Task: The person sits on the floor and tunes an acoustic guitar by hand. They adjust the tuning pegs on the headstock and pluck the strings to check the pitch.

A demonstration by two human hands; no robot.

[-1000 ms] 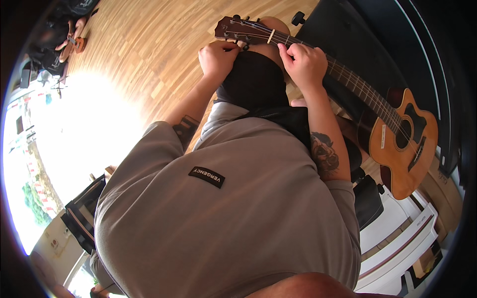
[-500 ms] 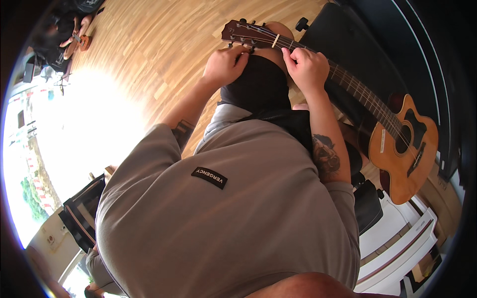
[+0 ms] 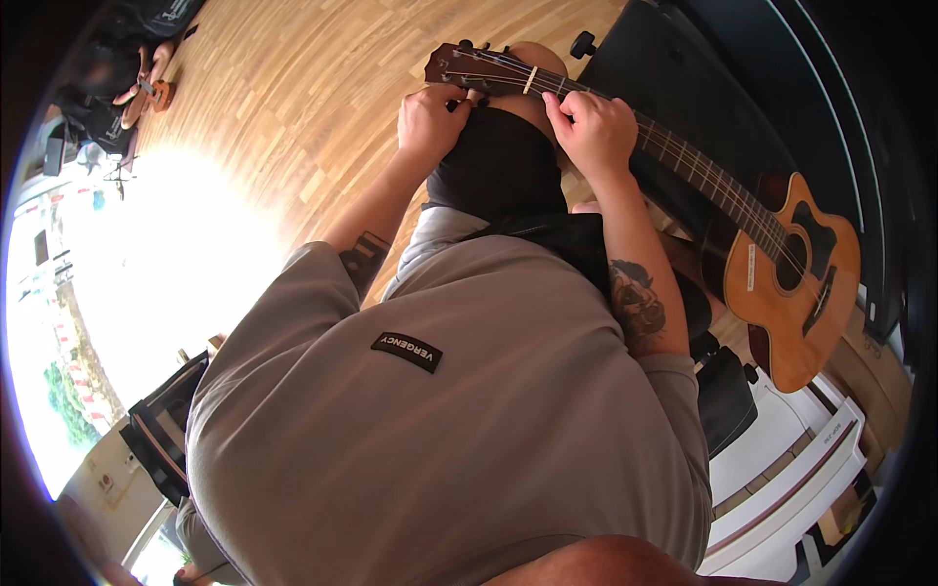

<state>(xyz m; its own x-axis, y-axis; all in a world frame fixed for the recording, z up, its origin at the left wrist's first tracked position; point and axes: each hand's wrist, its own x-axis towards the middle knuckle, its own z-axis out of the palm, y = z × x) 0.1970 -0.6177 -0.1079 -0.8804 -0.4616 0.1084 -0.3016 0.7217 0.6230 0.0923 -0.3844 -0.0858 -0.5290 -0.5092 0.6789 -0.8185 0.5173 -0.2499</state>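
An acoustic guitar (image 3: 831,283) with a pale wood body leans at the right. Its neck (image 3: 699,168) runs up and left to the dark headstock (image 3: 479,66), which lies over my knee. Along the near edge of the headstock, my left hand (image 3: 430,122) is closed, thumb and fingers pinching a tuning peg (image 3: 455,102). My right hand (image 3: 598,132) rests over the neck just past the white nut (image 3: 530,80), fingers curled at the strings. What its fingertips grip there is hidden.
Black padded seating (image 3: 674,88) stands behind the neck. White keyboard-like furniture (image 3: 791,479) is at lower right. Far off at upper left, a seated person (image 3: 107,73) holds a small stringed instrument (image 3: 159,95) on the wooden floor (image 3: 283,107). A dark-framed chair (image 3: 161,420) stands at lower left.
The guitar and both hands have shifted slightly left and up in view. My left hand has turned a little at the peg, and the right thumb and fingers have spread slightly.
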